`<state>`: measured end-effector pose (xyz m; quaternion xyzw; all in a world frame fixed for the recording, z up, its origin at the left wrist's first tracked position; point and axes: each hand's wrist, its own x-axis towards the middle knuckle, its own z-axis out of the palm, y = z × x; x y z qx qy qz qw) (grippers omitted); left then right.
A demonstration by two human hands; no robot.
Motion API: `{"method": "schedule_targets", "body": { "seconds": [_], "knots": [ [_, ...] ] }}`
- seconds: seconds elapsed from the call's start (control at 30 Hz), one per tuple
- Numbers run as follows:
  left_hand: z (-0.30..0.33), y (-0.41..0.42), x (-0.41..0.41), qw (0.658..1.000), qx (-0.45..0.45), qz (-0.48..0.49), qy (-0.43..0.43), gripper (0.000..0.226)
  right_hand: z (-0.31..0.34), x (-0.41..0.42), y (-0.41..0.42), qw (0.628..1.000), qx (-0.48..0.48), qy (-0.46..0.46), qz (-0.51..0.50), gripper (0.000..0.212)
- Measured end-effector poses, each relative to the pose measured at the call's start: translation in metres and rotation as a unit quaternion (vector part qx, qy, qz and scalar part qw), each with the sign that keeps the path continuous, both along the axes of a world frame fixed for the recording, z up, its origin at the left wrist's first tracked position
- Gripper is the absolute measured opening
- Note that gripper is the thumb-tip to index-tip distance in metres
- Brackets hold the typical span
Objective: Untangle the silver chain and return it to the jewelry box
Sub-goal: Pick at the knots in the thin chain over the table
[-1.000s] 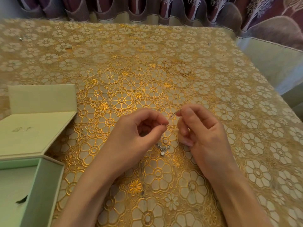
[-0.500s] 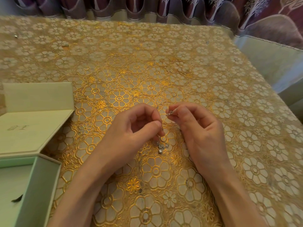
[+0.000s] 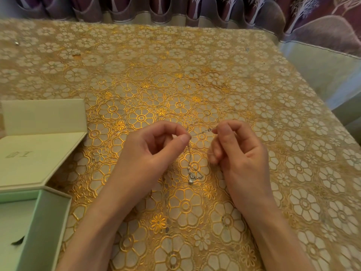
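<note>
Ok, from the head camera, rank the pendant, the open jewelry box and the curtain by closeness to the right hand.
1. Pendant: hanging just left of the right hand.
2. Jewelry box: far left, at the table's near edge.
3. Curtain: beyond the table's far edge.

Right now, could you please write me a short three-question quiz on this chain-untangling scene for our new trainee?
1. True or false: the pendant lies inside the jewelry box.
2. Which hands pinch the silver chain? A) the left hand only B) the right hand only C) both hands
3. Fill in: the open jewelry box stands on the person's ____ side of the table.

Key:
1. False; the pendant hangs between the hands, above the tablecloth.
2. C; each hand pinches the chain between thumb and forefinger, with a short stretch spanning the gap.
3. Left.
</note>
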<state>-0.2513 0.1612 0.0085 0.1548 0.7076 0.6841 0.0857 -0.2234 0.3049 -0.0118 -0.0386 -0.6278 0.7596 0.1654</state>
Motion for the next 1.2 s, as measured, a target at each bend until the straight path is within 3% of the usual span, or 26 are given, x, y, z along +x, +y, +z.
{"method": "schedule_targets", "body": {
  "seconds": [0.43, 0.67, 1.0, 1.2],
  "knots": [
    [-0.007, 0.001, -0.004, 0.996, 0.076, 0.054, -0.014, 0.008, 0.004, -0.002, 0.001, 0.991, -0.132, -0.002, 0.000, 0.011],
    [-0.012, 0.003, -0.004, 0.994, 0.107, -0.003, -0.010, 0.004, 0.010, -0.001, 0.004, 0.973, -0.229, -0.025, 0.026, 0.011],
    [-0.009, 0.005, -0.003, 0.982, 0.183, -0.013, -0.048, 0.009, 0.013, -0.001, 0.004, 0.972, -0.231, -0.035, 0.042, 0.010],
    [-0.009, 0.004, -0.003, 0.987, 0.156, -0.024, -0.037, 0.008, 0.015, 0.000, 0.004, 0.974, -0.218, -0.038, 0.043, 0.010]
  ]
}}
